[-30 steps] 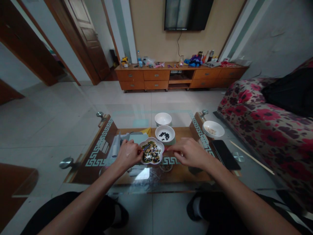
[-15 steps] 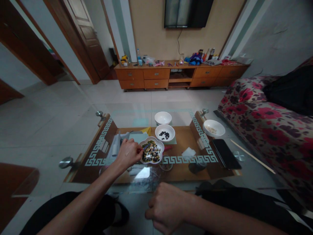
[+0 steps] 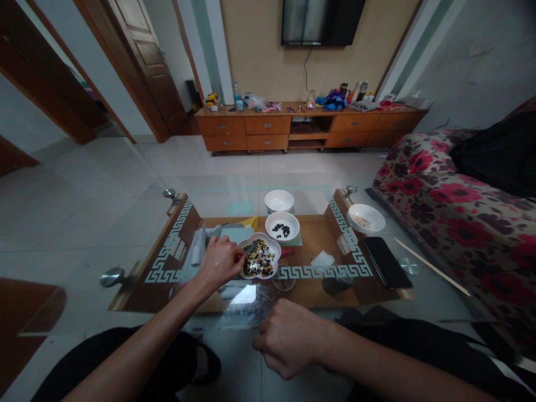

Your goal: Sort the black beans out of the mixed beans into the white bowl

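Note:
My left hand (image 3: 221, 261) is closed in a pinch on thin bluish tweezers (image 3: 250, 249), which reach over the scalloped white dish (image 3: 278, 262). Mixed beans and grains (image 3: 260, 258) in green, yellow, white and black fill that dish. Just behind it, a white bowl (image 3: 296, 220) contains several black beans (image 3: 281, 229). Farther back stands another white bowl (image 3: 278, 200). My right hand (image 3: 288, 338) is curled into a fist near the front edge of the glass table, nothing showing in it; its palm is hidden.
On the right of the glass table (image 3: 234, 192) are a white bowl (image 3: 379, 221) with pale pieces, a black phone-like slab (image 3: 387, 262) and a thin wooden stick (image 3: 431, 266). Papers (image 3: 196, 248) lie on the shelf below. A flowered sofa (image 3: 460, 184) stands at right.
My right hand has risen slightly towards the table. My left hand stays over the dish, and the tweezers in it have shifted a little.

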`<state>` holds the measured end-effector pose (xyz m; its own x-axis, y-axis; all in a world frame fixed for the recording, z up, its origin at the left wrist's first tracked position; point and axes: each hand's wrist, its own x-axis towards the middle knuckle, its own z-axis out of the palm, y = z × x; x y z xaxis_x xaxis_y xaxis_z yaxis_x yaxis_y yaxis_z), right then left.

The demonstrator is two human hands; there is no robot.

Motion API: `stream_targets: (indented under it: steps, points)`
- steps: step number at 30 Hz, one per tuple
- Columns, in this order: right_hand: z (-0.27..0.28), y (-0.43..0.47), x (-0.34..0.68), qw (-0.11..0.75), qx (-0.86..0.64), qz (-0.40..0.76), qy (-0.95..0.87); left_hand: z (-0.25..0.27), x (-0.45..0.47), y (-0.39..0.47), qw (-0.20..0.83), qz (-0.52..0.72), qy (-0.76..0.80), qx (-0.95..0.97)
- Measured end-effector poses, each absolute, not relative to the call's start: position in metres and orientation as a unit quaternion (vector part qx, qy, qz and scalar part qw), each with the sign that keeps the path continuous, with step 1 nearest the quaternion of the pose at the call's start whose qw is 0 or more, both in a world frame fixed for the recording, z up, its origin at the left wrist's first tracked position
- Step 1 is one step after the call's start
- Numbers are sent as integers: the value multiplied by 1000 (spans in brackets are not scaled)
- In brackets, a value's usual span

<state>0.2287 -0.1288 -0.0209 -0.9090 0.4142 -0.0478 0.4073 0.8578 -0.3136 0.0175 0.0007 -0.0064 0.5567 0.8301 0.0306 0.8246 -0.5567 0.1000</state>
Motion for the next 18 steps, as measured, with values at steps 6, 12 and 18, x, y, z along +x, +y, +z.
stream_targets:
  steps: [6, 12, 18]
  points:
    - [-24, -127, 230, 13, -218, 160, -963, -7, 17, 2, 48, 41, 467, 882]
    - [-20, -125, 231, 13, -219, 161, -962, -5, 17, 0, 60, 47, 481, 874]
    - [-19, -125, 232, 16, -221, 165, -961, -7, 16, -4, 38, 40, 478, 876]
